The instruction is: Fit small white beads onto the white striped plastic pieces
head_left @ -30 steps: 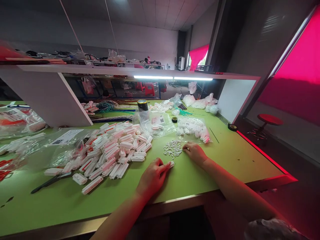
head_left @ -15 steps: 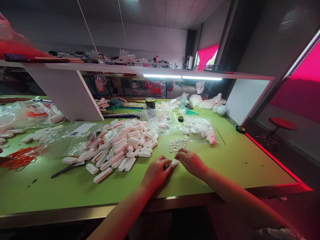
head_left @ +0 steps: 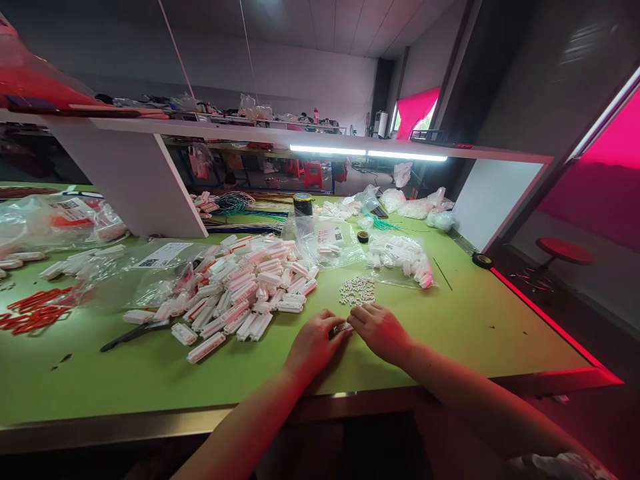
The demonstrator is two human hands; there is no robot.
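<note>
Near the table's front edge, my left hand (head_left: 318, 339) is closed around a small white plastic connector housing (head_left: 341, 327), mostly hidden by my fingers. My right hand (head_left: 381, 332) meets it from the right, fingertips pinched together at the housing's right end. Whether a tiny part sits between those fingertips I cannot make out. Just beyond my hands lies a scatter of tiny white pieces (head_left: 357, 291). To the left spreads a large heap of white plastic housings (head_left: 245, 287), some with orange-red strips.
A dark-handled tool (head_left: 123, 337) lies left of the heap, beside orange strips (head_left: 37, 312). Clear bags (head_left: 403, 259) of white parts lie behind my hands, with black tape rolls (head_left: 303, 204) and wire bundles (head_left: 233, 205) further back. A lit shelf (head_left: 320, 139) spans the table.
My right hand has left the tiny pieces and come to the housing in my left hand, where their fingertips now meet. The view has swung left.
</note>
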